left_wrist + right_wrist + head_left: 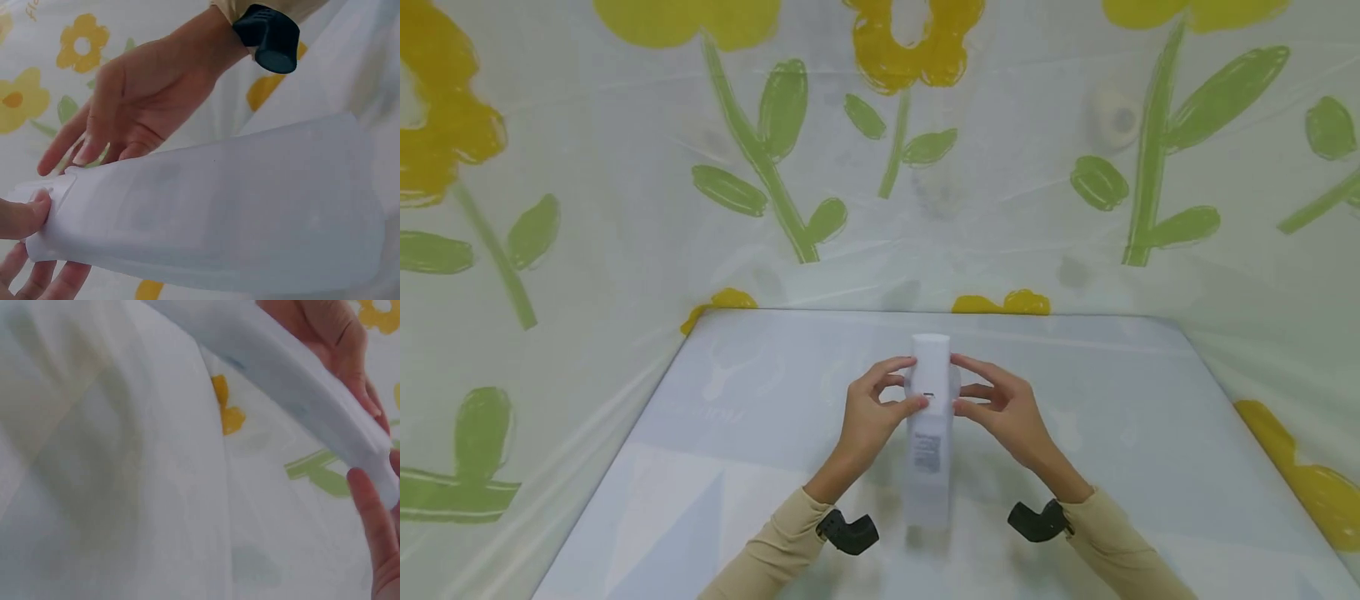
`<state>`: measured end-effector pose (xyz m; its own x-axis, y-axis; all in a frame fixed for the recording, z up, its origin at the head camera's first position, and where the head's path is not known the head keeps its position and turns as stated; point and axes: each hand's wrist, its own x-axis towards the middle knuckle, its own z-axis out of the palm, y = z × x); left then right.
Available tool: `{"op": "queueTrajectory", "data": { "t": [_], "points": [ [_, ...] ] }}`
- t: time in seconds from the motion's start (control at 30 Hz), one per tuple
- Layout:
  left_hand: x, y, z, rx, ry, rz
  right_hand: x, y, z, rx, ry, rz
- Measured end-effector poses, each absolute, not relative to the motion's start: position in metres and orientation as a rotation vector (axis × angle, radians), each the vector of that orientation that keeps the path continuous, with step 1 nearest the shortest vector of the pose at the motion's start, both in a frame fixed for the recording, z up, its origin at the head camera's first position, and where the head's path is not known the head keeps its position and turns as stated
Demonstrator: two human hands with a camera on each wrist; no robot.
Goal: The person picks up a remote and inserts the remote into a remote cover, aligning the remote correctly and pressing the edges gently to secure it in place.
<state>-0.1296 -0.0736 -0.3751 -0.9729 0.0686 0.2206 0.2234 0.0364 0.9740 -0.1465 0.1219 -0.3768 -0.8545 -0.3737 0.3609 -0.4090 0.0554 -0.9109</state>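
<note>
A long white plastic device is held up over the table, with a printed label and a small dark slot on its face. In the left wrist view the lower part of the white device looks broad and smooth. My left hand grips the upper part, thumb pressing beside the slot and fingers at the left edge. My right hand holds the opposite edge with index finger and thumb tips. A rounded translucent part shows behind the device, mostly hidden. Along the narrow side, the right wrist view shows a fingertip touching near one end.
Underneath is a table with a pale cover. A white curtain with yellow flowers and green leaves hangs behind and along both sides. Dark wrist-worn mounts sit at the beige sleeves.
</note>
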Motion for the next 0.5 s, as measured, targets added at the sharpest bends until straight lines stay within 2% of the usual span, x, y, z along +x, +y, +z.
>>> {"op": "queueTrajectory", "data": {
  "t": [0.5],
  "points": [
    [-0.14,-0.075,-0.393,-0.257,-2.176,-2.123,-0.145,0.123,-0.381,1.082,-2.06,1.667]
  ]
}}
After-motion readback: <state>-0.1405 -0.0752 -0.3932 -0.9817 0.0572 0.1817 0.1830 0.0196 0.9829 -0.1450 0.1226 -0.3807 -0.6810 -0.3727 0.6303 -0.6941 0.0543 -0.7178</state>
